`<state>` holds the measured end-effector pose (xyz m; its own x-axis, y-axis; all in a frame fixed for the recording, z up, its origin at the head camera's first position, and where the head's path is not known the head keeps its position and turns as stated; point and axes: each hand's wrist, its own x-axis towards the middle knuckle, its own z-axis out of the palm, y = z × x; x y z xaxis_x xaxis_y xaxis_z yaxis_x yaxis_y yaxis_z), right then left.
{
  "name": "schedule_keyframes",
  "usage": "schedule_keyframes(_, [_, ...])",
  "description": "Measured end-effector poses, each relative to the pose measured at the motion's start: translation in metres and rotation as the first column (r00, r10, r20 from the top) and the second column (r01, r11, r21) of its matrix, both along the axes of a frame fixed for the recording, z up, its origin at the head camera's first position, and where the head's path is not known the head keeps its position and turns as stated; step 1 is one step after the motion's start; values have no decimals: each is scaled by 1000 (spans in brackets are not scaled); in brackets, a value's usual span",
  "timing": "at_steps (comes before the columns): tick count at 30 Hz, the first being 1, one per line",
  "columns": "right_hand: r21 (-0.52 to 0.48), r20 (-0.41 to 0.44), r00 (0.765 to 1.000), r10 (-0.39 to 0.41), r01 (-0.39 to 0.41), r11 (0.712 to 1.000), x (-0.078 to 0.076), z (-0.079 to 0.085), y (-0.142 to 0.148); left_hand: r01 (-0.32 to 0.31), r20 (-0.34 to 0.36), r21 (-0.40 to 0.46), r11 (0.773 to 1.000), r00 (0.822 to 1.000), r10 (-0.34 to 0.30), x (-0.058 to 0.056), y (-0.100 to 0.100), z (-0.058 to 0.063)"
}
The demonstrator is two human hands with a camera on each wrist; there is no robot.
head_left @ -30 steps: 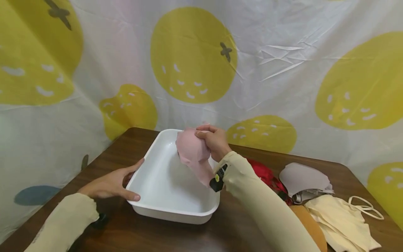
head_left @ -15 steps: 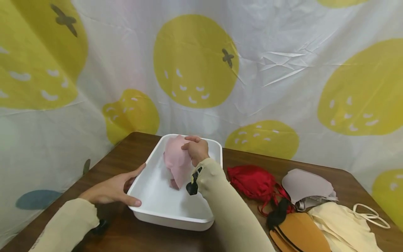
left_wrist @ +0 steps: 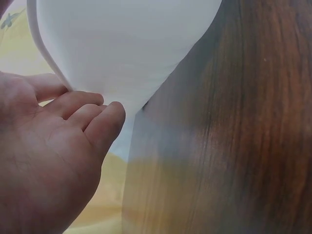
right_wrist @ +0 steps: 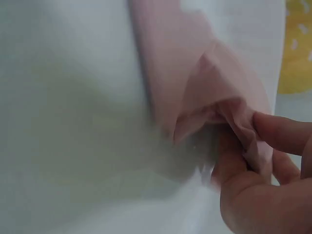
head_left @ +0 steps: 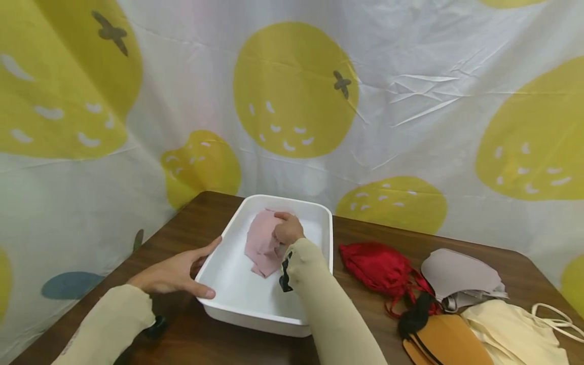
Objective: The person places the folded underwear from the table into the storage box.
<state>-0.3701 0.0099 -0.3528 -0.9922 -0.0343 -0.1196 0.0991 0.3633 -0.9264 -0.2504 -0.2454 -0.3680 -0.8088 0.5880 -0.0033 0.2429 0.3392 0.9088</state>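
Has lowered the pink bra [head_left: 263,243] flatter into the white basin [head_left: 237,291] since the earlier frame, pinching it with the right hand [head_left: 289,230], gripping the basin's near-left corner with the left hand [head_left: 175,274]. Best to spread the bunched side before letting go.

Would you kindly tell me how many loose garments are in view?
5: the pink garment in the white tray; on the table, the red one, grey one, cream one and orange one, taking the black bundle as its strap. Others may be hidden underneath.
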Motion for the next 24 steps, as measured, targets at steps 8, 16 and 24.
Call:
schedule_keyframes(8, [347, -40, 998, 51, -34, 937, -1, -4, 9, 1, -32, -24, 1000, 999, -2, -2, 3, -1])
schedule_keyframes(16, [584, -17, 993, 120, -88, 807, 8, -1, 7, 10, -46, -26, 1000, 999, -11, -4, 5, -3])
schedule_keyframes(24, [703, 105, 966, 235, -239, 669, 16, 14, 8, -48, -94, -119, 992, 995, 37, 1, -1, 2])
